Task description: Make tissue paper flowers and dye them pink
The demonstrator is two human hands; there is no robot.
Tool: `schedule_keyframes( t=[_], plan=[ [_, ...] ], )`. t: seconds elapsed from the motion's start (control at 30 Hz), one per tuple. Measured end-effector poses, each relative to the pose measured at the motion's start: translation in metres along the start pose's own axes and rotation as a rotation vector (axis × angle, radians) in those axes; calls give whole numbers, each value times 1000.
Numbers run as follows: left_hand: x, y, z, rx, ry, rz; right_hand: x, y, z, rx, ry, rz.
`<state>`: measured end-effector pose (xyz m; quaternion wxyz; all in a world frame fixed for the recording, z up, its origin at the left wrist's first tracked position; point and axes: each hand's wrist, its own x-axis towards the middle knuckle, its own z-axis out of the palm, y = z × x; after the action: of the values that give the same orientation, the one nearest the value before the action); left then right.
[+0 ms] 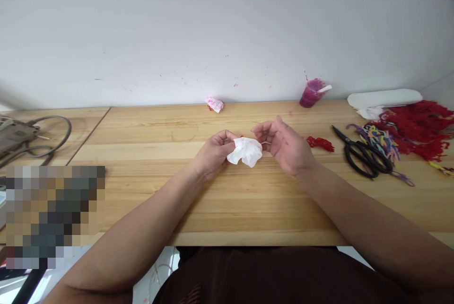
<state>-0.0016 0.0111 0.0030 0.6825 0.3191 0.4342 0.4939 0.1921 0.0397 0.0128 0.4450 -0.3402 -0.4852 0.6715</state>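
Over the middle of the wooden table, my left hand (213, 152) pinches a crumpled white tissue (245, 152) by its left side. My right hand (286, 147) is at the tissue's right edge with its fingers apart and slightly bent; whether the fingertips touch the tissue I cannot tell. A bit of red shows just behind the tissue's top edge, mostly hidden by it. To the right of my right hand lies a small bundle of red yarn (320, 143).
Black-handled scissors (365, 153) lie at right, beside multicoloured yarn (381, 143) and a red yarn heap (418, 126). Behind them is a white roll (385, 98). A purple-stained cup (312, 93) and a pink-stained tissue (214, 103) stand near the wall. Grey cable (65, 129) curls at left.
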Motion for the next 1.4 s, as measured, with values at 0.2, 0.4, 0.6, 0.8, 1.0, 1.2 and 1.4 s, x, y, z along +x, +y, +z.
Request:
schedule_keyframes(
  t=[0.2, 0.4, 0.6, 0.8, 1.0, 1.2, 1.4],
  plan=[
    [2, -3, 0, -50, 4, 26, -7, 5, 6, -86, -183, -32],
    [2, -2, -3, -87, -22, -15, 5, 4, -5, -67, 72, -4],
    [2, 0, -2, -115, -68, -69, 0, 12, 7, -268, -161, -118],
    [1, -1, 0, -97, -40, -53, -9, 12, 10, -554, -130, -308],
    [1, -2, 1, -37, -2, -54, -10, 9, 8, -803, -143, -482],
    [2, -3, 3, 7, -2, -23, -9, 11, 8, -729, -148, -464],
    [0, 0, 4, -23, 16, -55, -7, 10, 5, -598, -244, -282]
  ],
)
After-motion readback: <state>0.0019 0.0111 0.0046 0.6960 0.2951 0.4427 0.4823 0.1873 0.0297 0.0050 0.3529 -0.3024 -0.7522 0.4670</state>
